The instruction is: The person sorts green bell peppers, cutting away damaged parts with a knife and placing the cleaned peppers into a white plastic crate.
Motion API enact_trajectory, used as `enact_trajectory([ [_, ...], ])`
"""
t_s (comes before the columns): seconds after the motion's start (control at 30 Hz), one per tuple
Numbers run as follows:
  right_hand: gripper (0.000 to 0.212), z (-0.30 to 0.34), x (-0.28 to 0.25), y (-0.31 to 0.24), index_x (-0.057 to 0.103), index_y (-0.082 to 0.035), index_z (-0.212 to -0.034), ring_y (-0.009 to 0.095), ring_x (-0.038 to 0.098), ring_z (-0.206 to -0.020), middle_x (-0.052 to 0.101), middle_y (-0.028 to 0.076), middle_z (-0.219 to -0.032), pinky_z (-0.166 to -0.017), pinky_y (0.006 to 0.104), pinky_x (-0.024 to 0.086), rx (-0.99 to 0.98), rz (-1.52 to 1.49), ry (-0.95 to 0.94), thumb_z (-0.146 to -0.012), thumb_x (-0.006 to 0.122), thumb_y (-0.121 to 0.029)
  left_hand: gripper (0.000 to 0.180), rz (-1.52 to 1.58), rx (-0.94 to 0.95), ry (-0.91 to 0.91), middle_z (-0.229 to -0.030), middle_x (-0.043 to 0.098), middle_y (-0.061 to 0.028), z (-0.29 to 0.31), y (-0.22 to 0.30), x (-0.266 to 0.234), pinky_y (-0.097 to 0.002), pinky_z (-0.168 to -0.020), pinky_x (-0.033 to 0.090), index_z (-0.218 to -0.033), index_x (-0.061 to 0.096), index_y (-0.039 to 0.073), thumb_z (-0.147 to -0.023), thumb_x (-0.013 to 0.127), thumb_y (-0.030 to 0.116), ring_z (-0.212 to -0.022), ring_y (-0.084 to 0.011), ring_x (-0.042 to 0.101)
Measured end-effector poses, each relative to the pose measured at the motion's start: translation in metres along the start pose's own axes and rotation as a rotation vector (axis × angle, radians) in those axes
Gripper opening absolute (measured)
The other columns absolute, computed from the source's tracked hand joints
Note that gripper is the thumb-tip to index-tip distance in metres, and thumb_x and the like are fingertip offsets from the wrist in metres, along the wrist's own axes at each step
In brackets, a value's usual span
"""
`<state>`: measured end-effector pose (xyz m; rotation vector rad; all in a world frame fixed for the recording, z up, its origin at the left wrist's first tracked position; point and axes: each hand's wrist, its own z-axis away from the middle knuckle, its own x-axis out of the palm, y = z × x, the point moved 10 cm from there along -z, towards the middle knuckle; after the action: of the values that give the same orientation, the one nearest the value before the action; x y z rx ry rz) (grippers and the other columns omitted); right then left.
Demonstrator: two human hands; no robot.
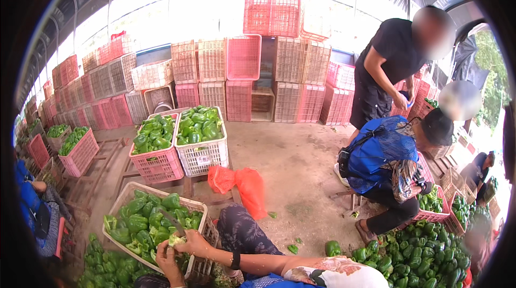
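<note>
A crate of green bell peppers (138,222) stands in front of me at the lower left. Over its near right corner, my right hand (194,244) grips a knife (173,221), its blade pointing up and left across the peppers. A pale green, cut-looking bell pepper (176,240) sits between my two hands. My left hand (171,267) is closed around the lower side of that pepper, its fingers partly hidden.
Loose peppers (110,266) lie left of my crate, and a large heap (424,253) lies at right. Two full crates (201,156) stand ahead, beside an orange mesh bag (244,186). Stacked crates (239,100) line the back. A seated person (384,148) and a standing person (395,51) are at right.
</note>
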<state>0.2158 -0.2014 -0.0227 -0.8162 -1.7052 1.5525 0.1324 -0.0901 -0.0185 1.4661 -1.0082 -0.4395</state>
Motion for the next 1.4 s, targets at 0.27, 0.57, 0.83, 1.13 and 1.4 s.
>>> enact_trajectory([
  [0.27, 0.044, 0.0, -0.01, -0.015, 0.06, -0.004, -0.119, 0.012, 0.058, -0.065, 0.067, 0.004, -0.092, -0.062, 0.0276, 0.05, -0.228, 0.223, -0.08, -0.081, 0.07, -0.022, 0.008, 0.279, -0.154, -0.005, -0.079, 0.057, -0.0025, -0.003, -0.033, -0.002, -0.0253, -0.059, 0.045, -0.091, 0.057, 0.002, -0.087, 0.06, 0.008, -0.065, -0.0114, 0.055],
  [0.57, 0.014, -0.078, -0.269, -0.293, 0.06, -0.001, -0.088, 0.008, 0.048, -0.046, 0.056, 0.002, -0.061, -0.043, 0.0225, 0.04, -0.518, -0.185, 0.488, -0.091, 0.058, -0.014, 0.025, 0.496, -0.244, 0.21, -0.082, 0.052, 0.0022, -0.002, -0.061, -0.034, -0.019, -0.038, 0.032, -0.104, 0.055, 0.009, -0.084, 0.065, 0.02, -0.05, -0.0053, 0.042],
  [0.83, 0.01, -0.105, -0.269, -0.264, 0.057, 0.005, -0.095, 0.009, 0.046, -0.046, 0.061, 0.01, -0.07, -0.04, 0.024, 0.042, -0.352, -0.419, 0.344, -0.088, 0.056, -0.002, 0.025, 0.48, -0.178, 0.118, -0.073, 0.045, 0.0035, 0.01, -0.009, -0.022, -0.0188, -0.034, 0.025, -0.108, 0.054, 0.002, -0.086, 0.058, 0.014, -0.041, -0.0053, 0.033],
  [1.13, 0.006, -0.126, -0.31, -0.359, 0.054, 0.002, -0.08, 0.014, 0.049, -0.045, 0.056, 0.01, -0.062, -0.041, 0.0268, 0.043, -0.466, -0.297, 0.445, -0.086, 0.052, 0.001, 0.026, 0.487, -0.169, 0.12, -0.082, 0.062, -0.0056, 0.012, -0.02, -0.023, -0.0181, -0.039, 0.044, -0.111, 0.054, 0.001, -0.094, 0.055, 0.021, -0.059, -0.0101, 0.059],
  [1.4, 0.023, -0.094, -0.1, -0.182, 0.061, 0.002, -0.1, 0.012, 0.051, -0.042, 0.066, 0.01, -0.073, -0.038, 0.0249, 0.041, -0.125, -0.042, 0.032, -0.083, 0.069, -0.012, 0.025, 0.394, -0.111, 0.094, -0.088, 0.063, -0.0089, 0.006, -0.002, -0.047, -0.0229, -0.05, 0.046, -0.114, 0.055, 0.001, -0.095, 0.053, 0.017, -0.062, -0.0094, 0.057],
])
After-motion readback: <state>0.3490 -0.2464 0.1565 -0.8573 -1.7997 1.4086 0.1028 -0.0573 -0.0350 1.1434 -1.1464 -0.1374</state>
